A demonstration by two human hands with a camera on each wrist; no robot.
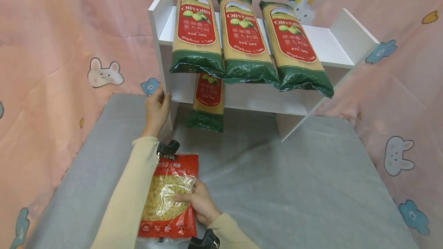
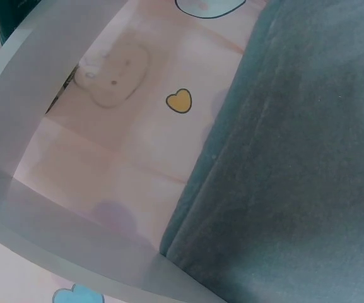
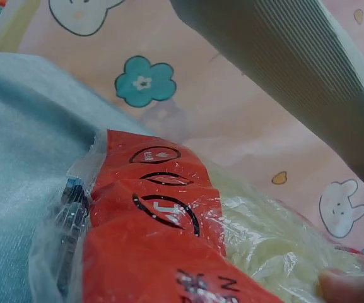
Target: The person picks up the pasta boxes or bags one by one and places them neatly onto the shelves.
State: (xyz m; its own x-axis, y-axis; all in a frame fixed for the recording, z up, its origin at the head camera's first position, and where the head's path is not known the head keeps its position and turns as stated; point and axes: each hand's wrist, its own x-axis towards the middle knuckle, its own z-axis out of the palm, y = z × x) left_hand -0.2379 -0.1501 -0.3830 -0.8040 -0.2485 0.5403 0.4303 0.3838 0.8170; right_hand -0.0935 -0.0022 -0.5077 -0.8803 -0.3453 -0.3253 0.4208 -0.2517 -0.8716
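My right hand [image 1: 204, 203] grips the right edge of a red bag of pasta [image 1: 167, 197], thumb across its clear front. In the right wrist view the pasta bag [image 3: 156, 221] fills the lower half, with a thumb tip at the lower right. My left hand [image 1: 156, 112] holds the left side panel of a white shelf unit [image 1: 263, 101]; some of its fingers are hidden. Three spaghetti packs, left [image 1: 197, 30], middle [image 1: 247, 37] and right [image 1: 295, 45], lie side by side on the upper shelf, green ends overhanging. One more spaghetti pack [image 1: 209, 103] juts out from the lower shelf.
The shelf unit stands at the back of a grey cloth-covered surface [image 1: 294, 187]. A pink patterned curtain [image 1: 398, 99] hangs behind and on both sides. My left sleeve [image 1: 128, 195] crosses in front of the pasta bag's upper left part.
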